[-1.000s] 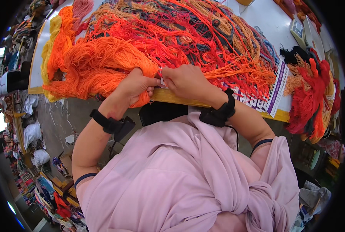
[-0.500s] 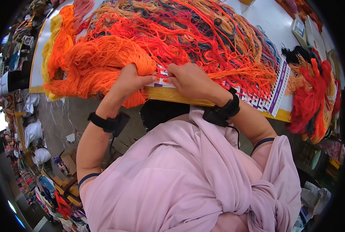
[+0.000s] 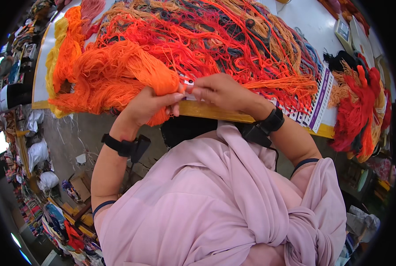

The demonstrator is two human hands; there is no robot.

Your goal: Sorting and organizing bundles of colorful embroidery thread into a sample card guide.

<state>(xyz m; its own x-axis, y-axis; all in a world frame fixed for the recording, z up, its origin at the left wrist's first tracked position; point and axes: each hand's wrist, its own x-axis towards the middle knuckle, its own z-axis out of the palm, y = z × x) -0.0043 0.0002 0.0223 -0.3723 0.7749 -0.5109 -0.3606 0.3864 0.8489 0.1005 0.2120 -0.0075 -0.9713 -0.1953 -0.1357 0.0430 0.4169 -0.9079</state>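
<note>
Purple-and-white printed cards (image 3: 320, 101) lie along the near right of the table (image 3: 202, 111). The left hand (image 3: 150, 105) is clamped on an orange thread skein (image 3: 111, 71), extending left; the right hand (image 3: 222, 92), just beside, shows no determinable grip.

Purple-white cards (image 3: 321, 101): print too small to read.

On the table (image 3: 305, 27), strands (image 3: 224, 40) lie over cards (image 3: 322, 101), with a skein (image 3: 118, 73) left and bundles (image 3: 356, 104) right
</note>
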